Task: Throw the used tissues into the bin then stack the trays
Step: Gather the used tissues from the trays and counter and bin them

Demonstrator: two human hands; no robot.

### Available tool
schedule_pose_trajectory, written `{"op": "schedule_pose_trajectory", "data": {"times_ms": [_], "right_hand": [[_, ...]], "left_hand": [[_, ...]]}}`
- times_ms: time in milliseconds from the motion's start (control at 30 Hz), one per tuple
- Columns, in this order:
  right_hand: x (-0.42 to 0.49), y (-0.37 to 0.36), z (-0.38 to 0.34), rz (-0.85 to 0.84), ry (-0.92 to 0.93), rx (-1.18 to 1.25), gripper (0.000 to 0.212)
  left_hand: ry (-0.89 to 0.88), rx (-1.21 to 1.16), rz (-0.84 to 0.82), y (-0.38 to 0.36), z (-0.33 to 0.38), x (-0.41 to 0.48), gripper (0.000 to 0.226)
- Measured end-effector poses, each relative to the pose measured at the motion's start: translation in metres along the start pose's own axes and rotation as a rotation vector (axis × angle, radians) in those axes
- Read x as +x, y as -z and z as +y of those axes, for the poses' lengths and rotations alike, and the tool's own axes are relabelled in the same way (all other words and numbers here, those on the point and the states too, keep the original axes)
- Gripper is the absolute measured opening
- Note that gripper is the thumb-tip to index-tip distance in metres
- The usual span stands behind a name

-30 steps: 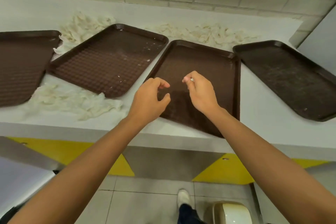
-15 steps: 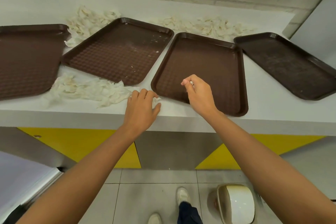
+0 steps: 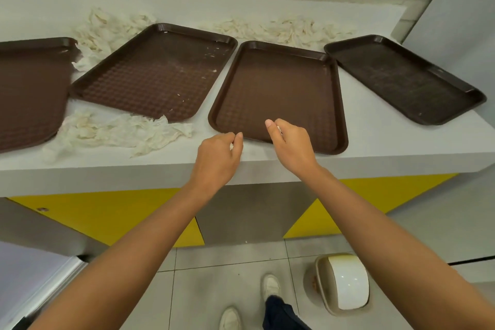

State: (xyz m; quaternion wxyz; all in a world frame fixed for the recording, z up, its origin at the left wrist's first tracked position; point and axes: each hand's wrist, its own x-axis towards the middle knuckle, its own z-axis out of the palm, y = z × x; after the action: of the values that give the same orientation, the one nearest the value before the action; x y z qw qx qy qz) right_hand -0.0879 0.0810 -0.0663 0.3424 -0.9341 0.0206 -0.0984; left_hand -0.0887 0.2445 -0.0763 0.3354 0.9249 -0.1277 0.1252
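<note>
Several brown trays lie side by side on the white counter point(image 3: 388, 147): one at far left point(image 3: 29, 94), a second point(image 3: 158, 72), a third point(image 3: 284, 94) and a darker one at right point(image 3: 401, 78). Crumpled used tissues lie in a front-left pile point(image 3: 117, 131), a back-left pile point(image 3: 107, 29) and a back strip point(image 3: 281, 29). My left hand point(image 3: 217, 158) pinches a small white tissue scrap at the counter's front edge. My right hand point(image 3: 292, 142) pinches another small scrap over the third tray's near edge. A beige swing-lid bin point(image 3: 342, 284) stands on the floor below right.
A brick wall runs behind the counter, and a grey panel rises at the right. Yellow and grey cabinet fronts sit under the counter. My shoes are on the tiled floor beside the bin. A grey surface juts in at lower left.
My left hand went from over the third tray down to the counter's front edge and closed its fingers on a scrap. My right hand kept its pinch. The view pulled back, showing the bin.
</note>
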Motion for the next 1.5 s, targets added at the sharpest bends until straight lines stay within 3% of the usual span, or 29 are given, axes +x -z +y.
{"op": "schedule_pose_trajectory", "data": {"times_ms": [367, 667, 900, 1067, 1233, 1400, 1500], "right_hand": [[-0.048, 0.046, 0.058, 0.01, -0.041, -0.054, 0.053], [-0.115, 0.11, 0.161, -0.057, -0.09, -0.081, 0.048], [-0.162, 0.153, 0.268, -0.284, -0.232, -0.072, 0.045], [-0.192, 0.158, 0.315, -0.444, -0.377, -0.037, 0.039], [-0.217, 0.146, 0.348, -0.501, -0.492, 0.06, 0.025], [-0.233, 0.119, 0.382, -0.539, -0.615, 0.084, 0.026], [-0.244, 0.092, 0.404, -0.577, -0.693, 0.136, 0.013]], "left_hand": [[0.083, -0.325, -0.185, -0.048, 0.069, -0.031, 0.035], [0.003, -0.254, -0.222, -0.126, 0.145, -0.081, 0.04], [0.163, -0.239, -0.331, -0.208, 0.197, -0.145, 0.051], [0.337, -0.226, -0.445, -0.256, 0.212, -0.183, 0.044], [0.456, -0.233, -0.513, -0.298, 0.211, -0.204, 0.035], [0.55, -0.259, -0.609, -0.333, 0.204, -0.219, 0.036], [0.643, -0.29, -0.679, -0.355, 0.199, -0.229, 0.03]]}}
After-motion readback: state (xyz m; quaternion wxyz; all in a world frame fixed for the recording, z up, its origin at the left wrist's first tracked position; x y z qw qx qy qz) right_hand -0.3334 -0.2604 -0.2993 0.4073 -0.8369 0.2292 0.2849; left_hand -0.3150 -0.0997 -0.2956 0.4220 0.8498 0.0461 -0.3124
